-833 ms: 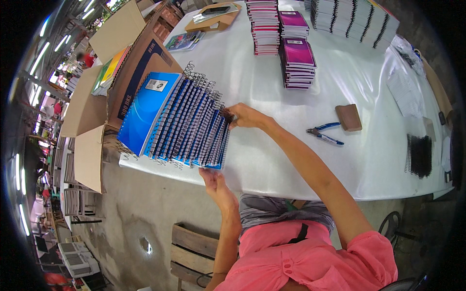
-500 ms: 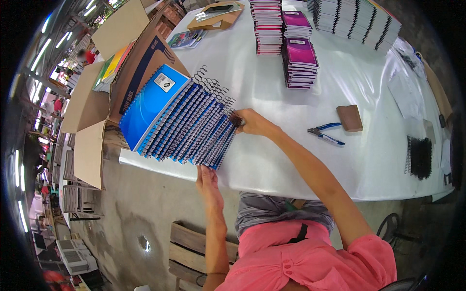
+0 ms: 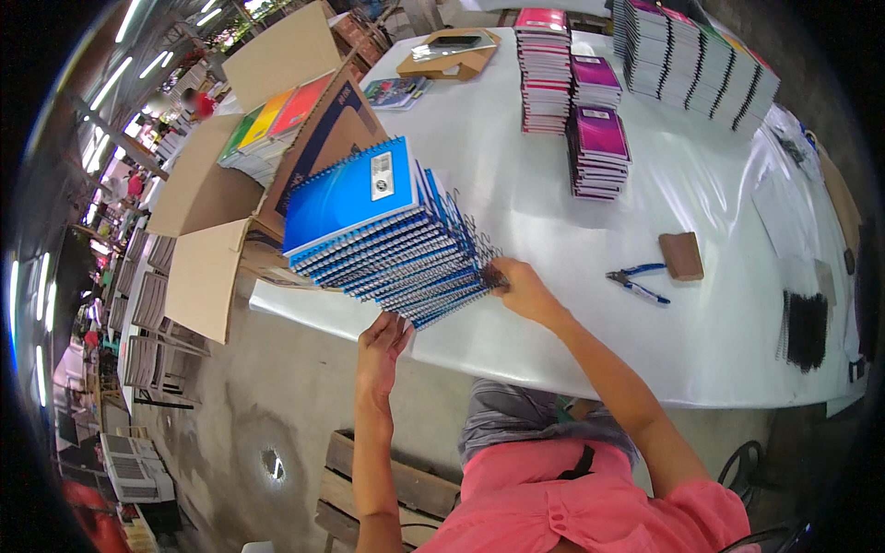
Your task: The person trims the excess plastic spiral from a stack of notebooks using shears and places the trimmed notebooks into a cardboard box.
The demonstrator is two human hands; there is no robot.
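A tall, leaning stack of blue spiral notebooks (image 3: 355,198) stands at the table's near left edge, its coil bindings facing me. Loose ends of the wire coils stick out past the stack's right side. My right hand (image 3: 525,291) has its fingers closed around a dark bunch of coil at that side, near the bottom. At the stack's lower near corner, my left hand (image 3: 380,343) pinches a low notebook, its fingertips partly hidden beneath the edge.
Behind the stack stands an open cardboard box (image 3: 205,184) holding colourful notebooks (image 3: 277,120). Blue-handled pliers (image 3: 638,282) lie beside a brown block (image 3: 681,256). Farther back are purple notebooks (image 3: 601,138) and a row of thick spiral-bound books (image 3: 691,69). Black coils (image 3: 806,330) lie at right.
The view has shifted, so the table things appear lower and to the right. The blue stack has turned, its top notebook now lying more level. Both hands stay at its lower part.
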